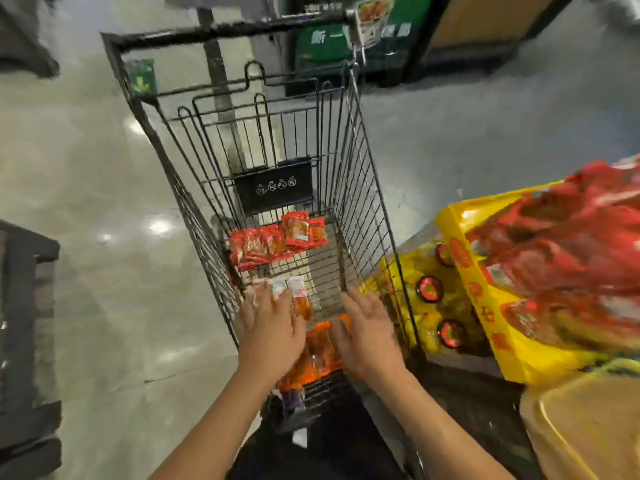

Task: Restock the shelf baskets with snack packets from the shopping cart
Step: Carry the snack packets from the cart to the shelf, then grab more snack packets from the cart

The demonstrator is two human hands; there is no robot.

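**Over the cart: both hands on the near packets**

Over the grey shop floor (86, 174), at the left, a dark pallet-like frame (29, 327) is seen at the picture's edge. Just right of it the black wire shopping cart (360, 161) is viewed from above, its handle (221, 29) at the top. On the cart's bottom a heap of red snack packets (273, 242) is laid against the left wall and the far end. At the near end the left hand (268, 327) is spread flat, fingers fairly straight, over orange packets (318, 355); two packets with pale tops (294, 289) are seen at its fingertips, though whether they are pinched cannot be told through the blur. Beside it the right hand (367, 334) is held likewise open, fingers extended and touching the same orange heap. At the far right a yellow shelf basket (485, 306) is filled with red packets (568, 244), and yellow bags with round red labels (429, 289) are stacked between basket and cart.
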